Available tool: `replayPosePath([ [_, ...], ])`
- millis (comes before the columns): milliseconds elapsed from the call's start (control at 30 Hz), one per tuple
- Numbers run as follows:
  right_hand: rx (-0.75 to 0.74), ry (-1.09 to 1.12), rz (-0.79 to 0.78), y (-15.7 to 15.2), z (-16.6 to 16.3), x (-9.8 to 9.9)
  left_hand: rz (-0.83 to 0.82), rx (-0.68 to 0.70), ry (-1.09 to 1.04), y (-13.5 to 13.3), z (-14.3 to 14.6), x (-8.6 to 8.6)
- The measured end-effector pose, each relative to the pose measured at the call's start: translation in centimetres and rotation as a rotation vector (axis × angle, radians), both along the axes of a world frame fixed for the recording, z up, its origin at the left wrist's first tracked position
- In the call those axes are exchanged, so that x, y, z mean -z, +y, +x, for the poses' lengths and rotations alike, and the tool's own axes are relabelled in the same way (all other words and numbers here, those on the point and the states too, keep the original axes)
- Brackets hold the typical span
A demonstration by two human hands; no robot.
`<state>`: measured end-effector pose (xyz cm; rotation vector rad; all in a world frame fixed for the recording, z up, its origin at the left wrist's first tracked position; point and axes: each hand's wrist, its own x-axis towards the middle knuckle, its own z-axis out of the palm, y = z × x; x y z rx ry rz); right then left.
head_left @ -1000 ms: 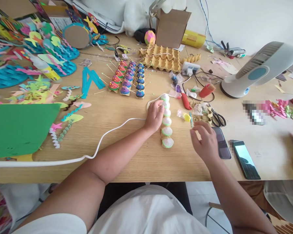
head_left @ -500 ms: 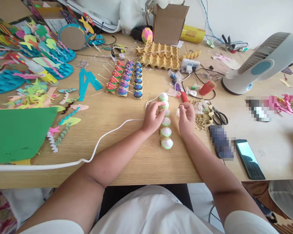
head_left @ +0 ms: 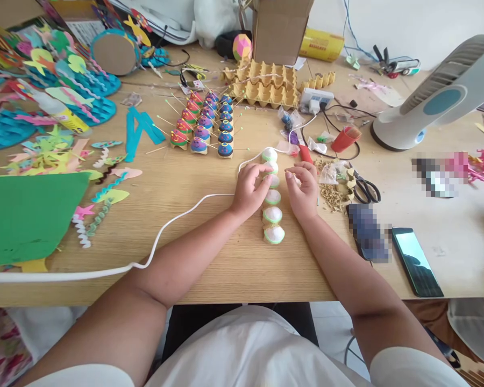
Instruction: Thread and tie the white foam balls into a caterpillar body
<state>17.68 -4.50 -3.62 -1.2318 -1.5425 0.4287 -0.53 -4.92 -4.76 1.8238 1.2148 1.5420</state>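
A strip of egg-carton cups [head_left: 273, 216] stands lengthwise in front of me, its cups topped with white material and rimmed in light green. My left hand [head_left: 250, 189] is at the strip's left side, with forefinger and thumb bent around one of the upper cups. Just right of the strip is my right hand [head_left: 303, 191], thumb and forefinger brought together in a pinch. Something small and white shows by its fingers, but what the pinch holds is too small to name. A white cable [head_left: 193, 207] runs behind my left hand.
Painted egg-carton strips [head_left: 204, 126] with pins stand beyond. Farther back lie yellow egg cartons [head_left: 262, 88]. To the right are scissors [head_left: 366, 189], shredded brown bits [head_left: 331, 198], a phone [head_left: 416, 260] and a white fan [head_left: 423, 102]. Green foam sheet [head_left: 28, 217] and paper cutouts lie left.
My right hand has moved left, closer to the strip, its fingers still pinched. My left hand stays at the cups. The view has shifted slightly.
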Motion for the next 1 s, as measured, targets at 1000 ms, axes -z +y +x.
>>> replayPosePath([
  [1000,-0.250,-0.039,0.088,0.4,0.0,0.4,0.231,0.029,0.024,0.0,0.0,-0.2],
])
